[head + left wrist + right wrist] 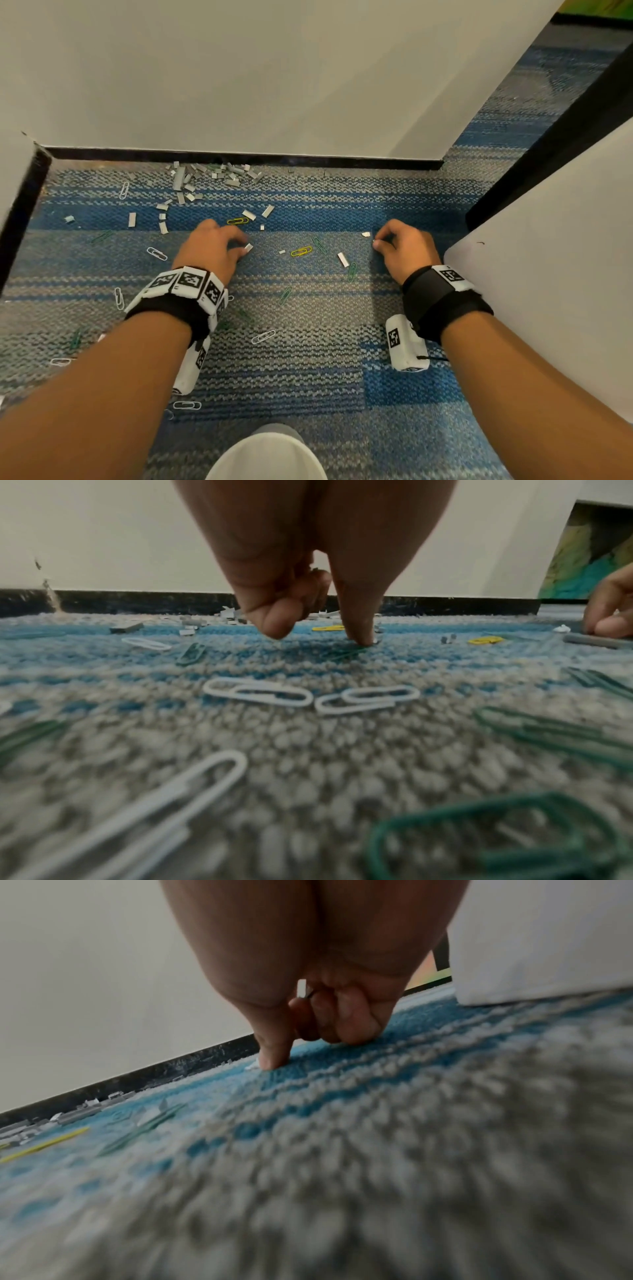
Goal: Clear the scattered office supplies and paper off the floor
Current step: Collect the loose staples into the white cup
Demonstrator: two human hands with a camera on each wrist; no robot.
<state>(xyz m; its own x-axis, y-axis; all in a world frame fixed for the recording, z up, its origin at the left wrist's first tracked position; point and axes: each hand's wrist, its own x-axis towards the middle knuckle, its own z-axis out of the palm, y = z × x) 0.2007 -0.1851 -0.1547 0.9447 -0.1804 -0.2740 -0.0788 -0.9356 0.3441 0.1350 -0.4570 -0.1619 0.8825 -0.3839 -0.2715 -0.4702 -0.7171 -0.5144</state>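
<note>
Both hands pinch at staple bits: left hand (210, 245), right hand (404, 248), fingers curled; tiny staples (205, 176) could slip into the carpet (308, 359) pile.

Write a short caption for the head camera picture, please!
Both hands, left hand and right hand, reach down among paper clips and staples on blue-grey carpet.

We are reaching both bare forearms forward and down, wrists strapped in black bands. Our left hand (214, 245) is curling its fingers (359, 631) downward; our right hand (406, 250) is pinching, knuckles raised.
</note>
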